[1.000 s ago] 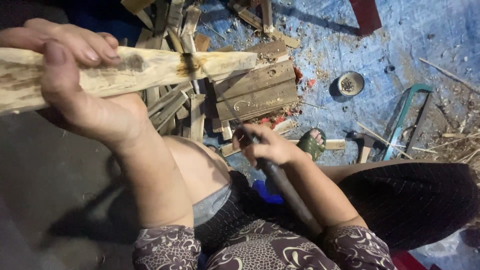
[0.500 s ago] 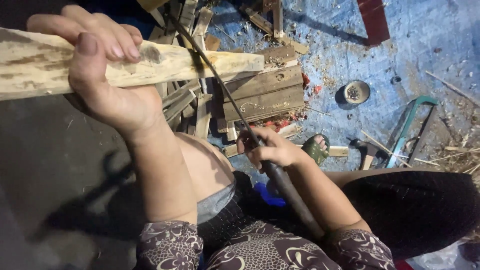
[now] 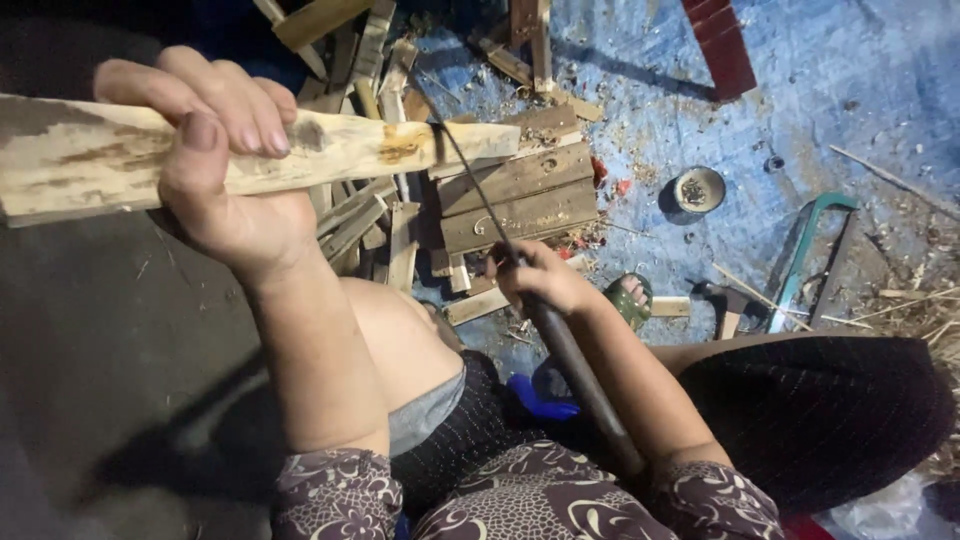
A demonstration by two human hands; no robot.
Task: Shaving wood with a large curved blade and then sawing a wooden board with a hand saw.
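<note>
Left grip: the left hand (image 3: 225, 175) is wrapped tight round a pale wooden stick (image 3: 300, 150), thumb up the near face, fingers folded over the top edge.
Right grip: the right hand (image 3: 540, 280) is clenched on the dark handle (image 3: 575, 370) of a long thin blade (image 3: 470, 175), the handle running back along the forearm.
Stick, place: raised in the air in front of the person, above the scrap wood pile (image 3: 500, 190).
Stick, axis: long axis nearly level, left to right; the narrowed free end points right and sticks out well past the left hand.
Blade to stick: the blade's tip meets the stick near that free end, just beside an orange-brown stain, well apart from the left fingers.
Edges: the stick's left end runs off the frame edge.
Open room: bare dark floor (image 3: 90, 350) to the left; blue tarp (image 3: 800, 90) to the right.
Around: a small round dish (image 3: 698, 189), a green-framed saw (image 3: 810, 255), and a hammer (image 3: 722, 305) lie on the tarp.
</note>
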